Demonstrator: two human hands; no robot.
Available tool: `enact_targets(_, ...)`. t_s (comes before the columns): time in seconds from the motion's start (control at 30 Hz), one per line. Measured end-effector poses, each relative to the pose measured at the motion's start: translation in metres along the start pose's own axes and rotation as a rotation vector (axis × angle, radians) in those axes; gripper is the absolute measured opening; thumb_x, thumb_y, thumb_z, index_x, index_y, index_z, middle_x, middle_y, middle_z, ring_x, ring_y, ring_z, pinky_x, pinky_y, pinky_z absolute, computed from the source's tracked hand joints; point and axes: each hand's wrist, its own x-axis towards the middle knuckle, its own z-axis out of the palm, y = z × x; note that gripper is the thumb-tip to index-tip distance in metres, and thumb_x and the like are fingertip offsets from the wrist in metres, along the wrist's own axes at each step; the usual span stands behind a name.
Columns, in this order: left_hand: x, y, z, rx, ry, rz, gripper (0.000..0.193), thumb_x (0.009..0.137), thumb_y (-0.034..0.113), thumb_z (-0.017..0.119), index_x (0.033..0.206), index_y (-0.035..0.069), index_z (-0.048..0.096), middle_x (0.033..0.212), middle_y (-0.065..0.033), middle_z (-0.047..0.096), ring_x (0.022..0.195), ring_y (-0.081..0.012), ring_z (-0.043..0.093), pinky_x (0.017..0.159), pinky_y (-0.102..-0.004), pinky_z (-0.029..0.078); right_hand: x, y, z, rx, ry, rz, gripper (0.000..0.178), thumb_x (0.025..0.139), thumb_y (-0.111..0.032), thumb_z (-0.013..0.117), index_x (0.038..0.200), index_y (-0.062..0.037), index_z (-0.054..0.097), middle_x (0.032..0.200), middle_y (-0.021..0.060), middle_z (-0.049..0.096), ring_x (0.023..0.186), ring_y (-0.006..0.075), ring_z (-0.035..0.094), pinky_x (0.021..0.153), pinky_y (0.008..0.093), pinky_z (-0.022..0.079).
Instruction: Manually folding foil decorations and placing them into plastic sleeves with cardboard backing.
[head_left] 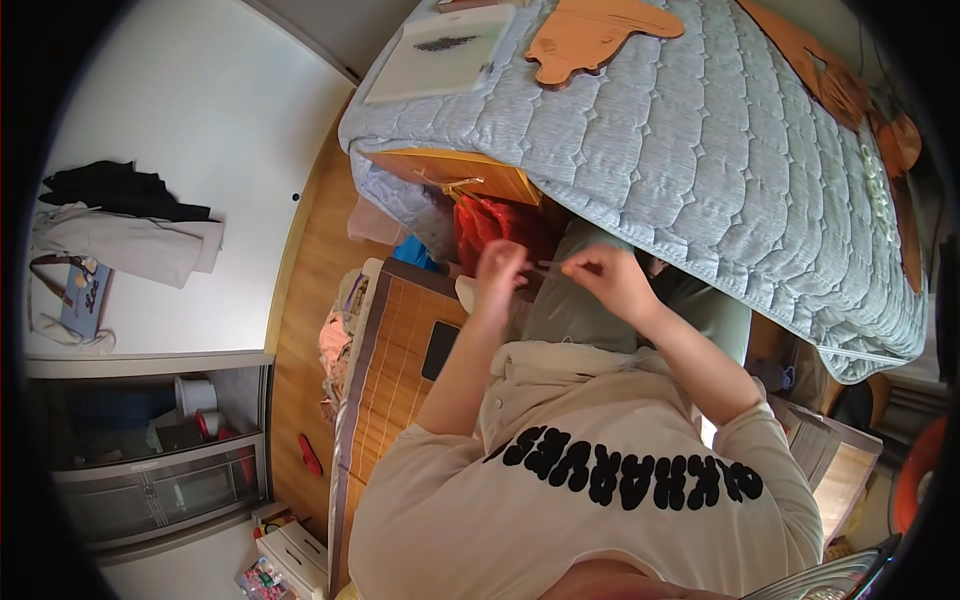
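Note:
Both of my hands are raised over my lap, close together. My left hand (500, 268) is smeared by motion, its fingers curled in. My right hand (612, 280) is closed in a pinch, thumb and fingertips pointing left. Between the fingertips runs a thin, pale, strand-like thing (545, 265), too small and blurred to name. Below the hands are my grey-green trousers (575, 315). Just beyond my left hand hangs a bright red bag or cloth (490, 225), under a wooden panel (480, 178) at the edge of the quilted cover.
A grey-blue quilted cover (690, 130) spreads over a raised surface ahead, bearing a brown leather-like piece (590, 40) and a whitish flat sheet (420, 75). To the left lie a slatted mat (400, 330) with a dark flat rectangle (441, 350) and a red slipper (309, 455).

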Motion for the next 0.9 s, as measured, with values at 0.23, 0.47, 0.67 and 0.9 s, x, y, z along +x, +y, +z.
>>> enact_targets(0.23,0.091,-0.038,-0.094,0.449,0.491,0.465,0.038,0.089,0.026,0.081,0.111,0.004,0.059,0.101,-0.0080,0.068,0.085,-0.0203,0.066,0.075,-0.0306,0.052,0.064,0.005,0.057,0.059,-0.002,0.140,0.017,0.089,-0.014,0.074,0.098,-0.0003,0.076,0.089,0.0135,0.075,0.076,0.0200,0.071,0.073,0.0324,0.055)
enact_targets(0.47,0.075,-0.036,-0.086,0.653,0.329,0.466,0.025,0.090,0.021,0.076,0.099,0.002,0.063,0.083,-0.0115,0.069,0.076,-0.0200,0.067,0.073,-0.0323,0.053,0.083,0.017,0.090,0.005,0.116,0.047,0.017,0.088,-0.014,0.075,0.100,-0.0013,0.076,0.089,0.0141,0.075,0.074,0.0215,0.071,0.071,0.0320,0.055)
enact_targets(0.67,0.043,-0.032,-0.073,0.547,0.320,0.405,0.014,0.092,0.013,0.070,0.096,0.002,0.062,0.081,-0.0057,0.067,0.076,-0.0127,0.065,0.072,-0.0284,0.052,0.102,0.026,0.113,-0.311,0.139,-0.221,0.012,0.084,-0.016,0.074,0.092,-0.0074,0.075,0.089,0.0113,0.074,0.080,0.0289,0.071,0.071,0.0389,0.057)
enact_targets(0.9,0.025,-0.025,-0.074,0.423,0.231,0.426,0.011,0.093,0.007,0.072,0.092,0.004,0.061,0.080,0.0019,0.064,0.073,-0.0039,0.058,0.067,-0.0207,0.047,0.131,0.038,0.133,-0.663,-0.293,-0.245,0.011,0.084,-0.016,0.067,0.089,-0.0117,0.076,0.091,0.0078,0.074,0.086,0.0293,0.072,0.074,0.0420,0.058)
